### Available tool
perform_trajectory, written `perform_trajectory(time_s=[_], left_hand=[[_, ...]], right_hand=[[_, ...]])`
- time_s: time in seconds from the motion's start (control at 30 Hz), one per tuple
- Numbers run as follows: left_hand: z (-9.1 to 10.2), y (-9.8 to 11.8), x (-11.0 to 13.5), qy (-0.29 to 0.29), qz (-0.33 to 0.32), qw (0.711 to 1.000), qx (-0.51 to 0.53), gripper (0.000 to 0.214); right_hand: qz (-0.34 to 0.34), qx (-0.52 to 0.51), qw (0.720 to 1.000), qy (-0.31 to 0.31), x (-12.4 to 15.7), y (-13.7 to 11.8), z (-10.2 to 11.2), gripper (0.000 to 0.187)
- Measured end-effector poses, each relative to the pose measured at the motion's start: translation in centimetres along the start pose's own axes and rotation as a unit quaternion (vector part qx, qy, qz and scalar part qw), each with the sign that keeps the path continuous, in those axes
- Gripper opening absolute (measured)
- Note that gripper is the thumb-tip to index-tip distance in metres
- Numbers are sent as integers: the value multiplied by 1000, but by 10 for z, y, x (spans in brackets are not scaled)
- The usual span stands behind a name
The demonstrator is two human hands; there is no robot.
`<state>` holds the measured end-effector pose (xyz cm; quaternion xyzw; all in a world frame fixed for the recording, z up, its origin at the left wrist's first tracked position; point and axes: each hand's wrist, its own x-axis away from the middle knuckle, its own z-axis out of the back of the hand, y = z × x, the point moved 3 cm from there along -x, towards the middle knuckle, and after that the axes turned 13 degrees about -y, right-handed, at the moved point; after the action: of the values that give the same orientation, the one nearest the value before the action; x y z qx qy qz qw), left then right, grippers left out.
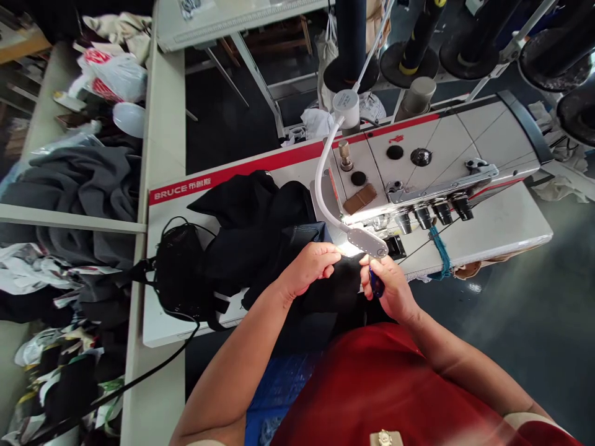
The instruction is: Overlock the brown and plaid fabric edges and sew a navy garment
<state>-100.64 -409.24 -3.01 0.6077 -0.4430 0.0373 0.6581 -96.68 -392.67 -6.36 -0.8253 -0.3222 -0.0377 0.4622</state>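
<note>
Gripping a small dark blue thing (377, 285) in its bent fingers, the right hand (389, 288) is closed tight. The left hand (310, 268) is curled too, just beside the right hand, with its fingertips (335, 255) at the edge of a soft black cloth (260, 248). It is hard to tell if those fingers are pinching the cloth. The cloth lies in a heap on a long white table (171, 328), up against a white sewing machine with a red stripe (432, 139). A bendy white lamp (320, 186) curves down from the machine, and its flat gray head (367, 243) shines just above the hands. A black mesh bag (179, 272) sits on the table to the left of the cloth. A twisted blue-green string (440, 254) hangs beside the machine.
</note>
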Motion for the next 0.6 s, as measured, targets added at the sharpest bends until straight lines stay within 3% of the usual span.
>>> perform_trajectory(time_s=[0.1,0.37,0.6], left_hand=[[1,-1,-1,1,7,1000,-2,27],[0,0,-4,-5,12,1000,-10,26],[0,-1,-4,-5,2,1000,-7,24]], right_hand=[[19,2,999,41,3,-1,3,24],[-83,100,989,-74,3,3,-9,39],[-99,103,987,-78,-2,6,-9,40]])
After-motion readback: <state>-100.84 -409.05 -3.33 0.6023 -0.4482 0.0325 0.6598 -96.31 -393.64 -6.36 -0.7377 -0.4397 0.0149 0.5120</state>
